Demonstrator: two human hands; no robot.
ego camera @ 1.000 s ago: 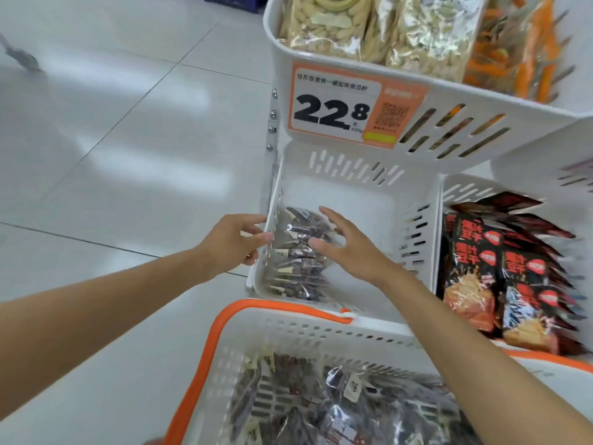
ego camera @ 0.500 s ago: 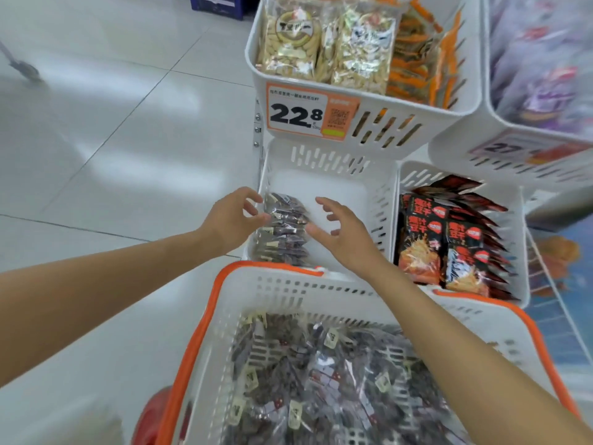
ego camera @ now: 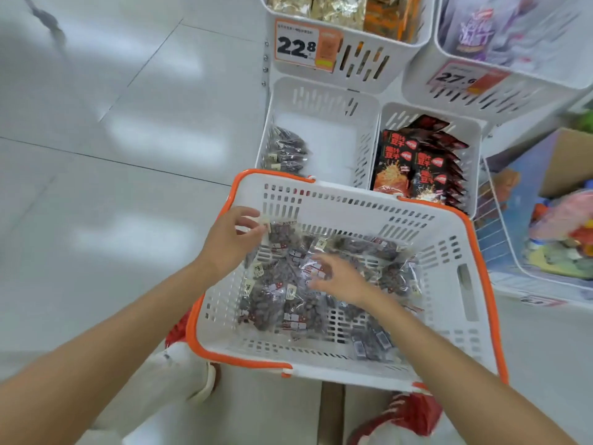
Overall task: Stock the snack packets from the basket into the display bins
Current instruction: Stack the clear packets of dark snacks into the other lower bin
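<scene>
An orange price tag reading 22.8 (ego camera: 307, 46) serves as the landmark. A second, blurred price tag (ego camera: 467, 79) hangs to its right. Red-and-black packets (ego camera: 414, 162) stand below and right of it, with a cardboard box (ego camera: 568, 162) farther right. Glossy white floor tiles (ego camera: 96, 123) spread to its left. Red shoes (ego camera: 407, 415) show far below it.

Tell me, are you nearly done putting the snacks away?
Not nearly. A small stack of dark packets already stands in the left bin. The left hand pinches one packet in the basket; the right hand reaches among the rest. Plenty are left to stock.
</scene>
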